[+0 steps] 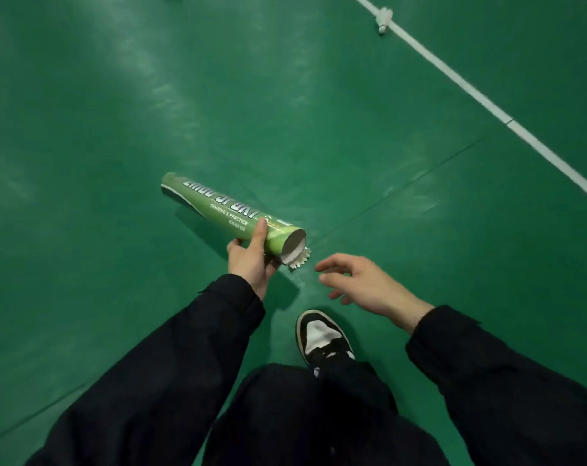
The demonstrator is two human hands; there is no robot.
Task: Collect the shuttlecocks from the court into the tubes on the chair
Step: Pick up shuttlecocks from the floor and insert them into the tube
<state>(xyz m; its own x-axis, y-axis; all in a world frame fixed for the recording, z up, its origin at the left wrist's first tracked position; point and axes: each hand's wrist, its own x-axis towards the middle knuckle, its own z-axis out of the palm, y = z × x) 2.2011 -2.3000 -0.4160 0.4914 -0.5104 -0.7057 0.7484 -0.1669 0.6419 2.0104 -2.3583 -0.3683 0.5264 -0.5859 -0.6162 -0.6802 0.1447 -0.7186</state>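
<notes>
With the left hand [251,260] gripping the green tube [231,215], pinch the near shuttlecock [300,260] using the right hand's [362,284] spread, empty fingers [329,264], inserting cork first.

Black-and-white shoe [322,334] beside white court line [467,85]

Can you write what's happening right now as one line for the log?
left hand: holds tube | right hand: open, reaching | shuttlecock: at tube mouth | another shuttlecock: on white line
</notes>
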